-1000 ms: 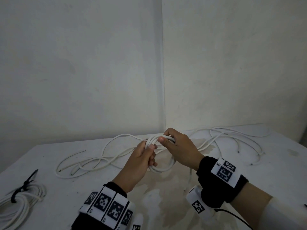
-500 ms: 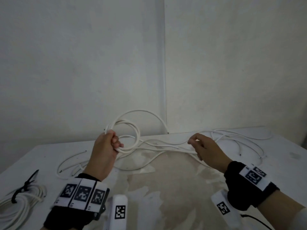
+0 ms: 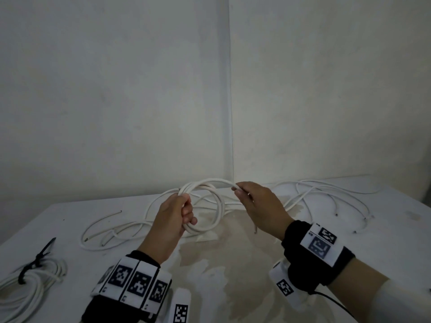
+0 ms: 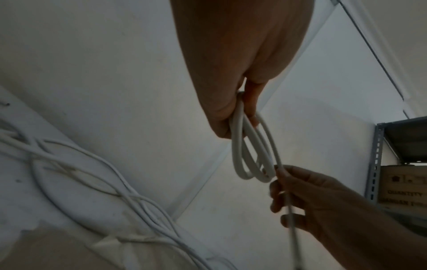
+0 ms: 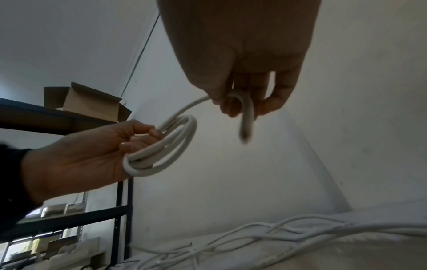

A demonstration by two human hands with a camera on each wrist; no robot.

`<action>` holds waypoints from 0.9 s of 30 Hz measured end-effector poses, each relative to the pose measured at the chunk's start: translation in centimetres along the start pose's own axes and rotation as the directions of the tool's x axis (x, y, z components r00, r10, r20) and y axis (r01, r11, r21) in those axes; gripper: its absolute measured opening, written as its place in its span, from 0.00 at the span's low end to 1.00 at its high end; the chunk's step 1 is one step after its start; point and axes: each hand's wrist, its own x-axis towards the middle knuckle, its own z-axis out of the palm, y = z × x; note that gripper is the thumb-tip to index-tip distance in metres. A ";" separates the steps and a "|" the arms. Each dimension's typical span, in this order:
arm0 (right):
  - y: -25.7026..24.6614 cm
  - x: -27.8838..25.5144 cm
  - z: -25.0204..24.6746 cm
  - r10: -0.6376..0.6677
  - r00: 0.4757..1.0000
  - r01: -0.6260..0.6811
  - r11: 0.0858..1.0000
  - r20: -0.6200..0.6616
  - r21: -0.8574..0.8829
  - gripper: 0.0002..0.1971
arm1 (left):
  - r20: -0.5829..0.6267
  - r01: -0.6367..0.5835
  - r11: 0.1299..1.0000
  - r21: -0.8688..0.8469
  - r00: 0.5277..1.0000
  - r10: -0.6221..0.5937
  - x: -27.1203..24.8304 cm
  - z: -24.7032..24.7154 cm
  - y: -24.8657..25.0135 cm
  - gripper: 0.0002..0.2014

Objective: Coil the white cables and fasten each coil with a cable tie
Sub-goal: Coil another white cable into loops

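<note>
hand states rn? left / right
Left hand: closed, gripping the coil of white cable.
Right hand: closed, pinching the cable's free end leading from the coil.

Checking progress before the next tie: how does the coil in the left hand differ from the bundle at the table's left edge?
The coil is held up off the table by the left hand; the bundle lies on the table. The bundle has a black cable tie around it; the coil has none. The coil's end runs into the right hand. Both are white cable.

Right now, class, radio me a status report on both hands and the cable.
Left hand grips coil. Right hand pinches its free end. No tie on it yet. Loose cables behind.
</note>
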 end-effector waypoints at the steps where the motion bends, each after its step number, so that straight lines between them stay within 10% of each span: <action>1: 0.0 0.2 0.0 0.028 1.000 -0.029 0.997 -0.010 -0.065 0.13 | 0.019 0.008 1.000 -0.026 1.000 -0.007 -0.1 0.1 0.1 0.15; 13: -1.6 0.5 0.9 0.292 0.949 -0.304 0.740 0.120 0.600 0.15 | 0.076 0.030 0.999 -0.044 0.997 -0.027 -0.4 1.9 -0.7 0.15; 27: -2.4 -0.1 -0.3 0.221 0.936 -0.350 0.669 0.274 0.656 0.21 | 0.085 0.012 1.000 0.019 0.996 -0.014 -1.0 2.1 -1.2 0.14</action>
